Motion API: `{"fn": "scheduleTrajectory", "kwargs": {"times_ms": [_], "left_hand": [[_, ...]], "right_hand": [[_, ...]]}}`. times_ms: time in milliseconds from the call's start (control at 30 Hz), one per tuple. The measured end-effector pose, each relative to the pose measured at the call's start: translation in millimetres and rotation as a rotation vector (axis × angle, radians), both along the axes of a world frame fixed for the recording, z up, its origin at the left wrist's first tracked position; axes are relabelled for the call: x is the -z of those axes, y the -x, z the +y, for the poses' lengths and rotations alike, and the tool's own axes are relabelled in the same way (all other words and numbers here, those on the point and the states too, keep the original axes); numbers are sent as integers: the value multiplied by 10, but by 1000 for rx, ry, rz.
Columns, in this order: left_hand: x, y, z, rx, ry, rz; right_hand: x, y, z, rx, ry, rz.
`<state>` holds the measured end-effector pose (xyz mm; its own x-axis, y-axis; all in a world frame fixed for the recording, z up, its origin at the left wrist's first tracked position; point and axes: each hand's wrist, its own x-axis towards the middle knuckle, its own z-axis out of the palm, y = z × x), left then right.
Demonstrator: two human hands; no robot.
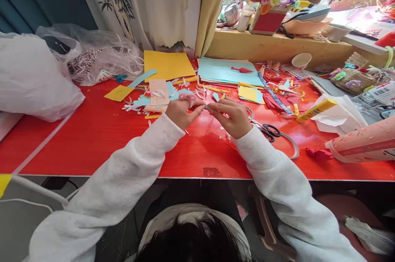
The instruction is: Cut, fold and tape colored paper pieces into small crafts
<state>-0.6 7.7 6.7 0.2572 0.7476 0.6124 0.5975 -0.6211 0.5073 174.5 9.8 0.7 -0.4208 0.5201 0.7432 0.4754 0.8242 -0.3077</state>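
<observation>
Home-like craft corner: curtain [148,7], cluttered windowsill [230,45], paper scraps [142,100].

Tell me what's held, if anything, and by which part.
The left hand and right hand pinch a tiny bluish scrap, apparently paper; the part gripped is too small to tell. Whether the left also holds the pink fuzzy item is unclear.

At the upper centre, black Chinese characters stand on a pale curtain [173,15]; "痕" is readable, those above it cut off. At the right, a barcode label [384,89] and a yellow tube [317,110] bear print too small to read.
</observation>
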Motion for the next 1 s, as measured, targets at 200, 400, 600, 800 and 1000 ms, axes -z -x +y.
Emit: {"fn": "scheduleTrajectory", "kwargs": {"times_ms": [200,400,600,800,1000], "left_hand": [[-19,11,13,15,-34,13],[-25,18,15,-1,-79,38],[8,90,126,-257,-120,134],[77,183,231,-359,31,426],[135,184,233,-318,41,491]], "right_hand": [[3,-4,1,-27,59,33],[20,-1,12,-64,114,87],[34,-4,26,-77,167,128],[31,3,33,-35,170,166],[33,6,44,-14,102,198]]}}
